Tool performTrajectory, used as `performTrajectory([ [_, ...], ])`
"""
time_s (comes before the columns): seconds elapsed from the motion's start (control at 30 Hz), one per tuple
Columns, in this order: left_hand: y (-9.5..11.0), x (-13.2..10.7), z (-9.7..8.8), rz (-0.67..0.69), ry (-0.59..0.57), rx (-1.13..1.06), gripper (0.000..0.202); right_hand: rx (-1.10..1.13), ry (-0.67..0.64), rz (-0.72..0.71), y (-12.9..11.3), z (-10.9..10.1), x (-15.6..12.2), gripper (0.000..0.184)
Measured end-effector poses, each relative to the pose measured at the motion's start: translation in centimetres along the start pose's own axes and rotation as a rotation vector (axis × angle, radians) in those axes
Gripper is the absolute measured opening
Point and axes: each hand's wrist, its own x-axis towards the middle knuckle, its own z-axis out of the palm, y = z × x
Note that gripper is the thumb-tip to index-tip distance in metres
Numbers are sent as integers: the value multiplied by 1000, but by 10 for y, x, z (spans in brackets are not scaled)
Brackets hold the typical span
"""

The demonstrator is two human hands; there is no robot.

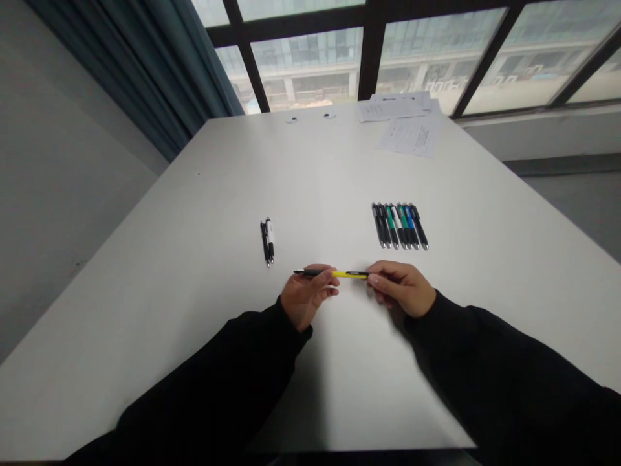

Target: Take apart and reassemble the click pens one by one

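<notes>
Both hands hold one yellow pen with black ends [345, 274], level and crosswise, just above the white table [194, 272]. My left hand [306, 299] is closed round its black left part. My right hand [402, 288] pinches its right end. To the right, beyond my hands, lies a row of several pens [400, 225] side by side, black, green, white and blue. On the left lie two pens [268, 241], one black and one white, close together.
Printed paper sheets [410, 128] lie at the far right of the table near the window. Two small round white things [310, 118] sit at the far edge. A blue curtain [160, 77] hangs at the far left.
</notes>
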Motion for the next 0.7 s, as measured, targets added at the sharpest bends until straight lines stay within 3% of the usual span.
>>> performTrajectory([
  [0.1,-2,-3,-2,-59,-50,121,36,150,144,-16,0,-7,6,28],
  [0.2,-3,-8,-1,-162,-160,216,39,298,157,4,-3,-9,10,25],
  [0.37,-7,-17,7,-359,-365,272,46,488,48,63,-8,-5,12,22],
  [0.5,-16,-20,16,-463,-505,201,46,583,-133,141,-8,1,17,22],
  [0.6,-23,-19,21,-446,-476,194,43,657,-241,169,-8,6,23,26],
  [0.7,-27,-18,22,-409,-427,200,43,690,-287,214,-9,9,28,43],
])
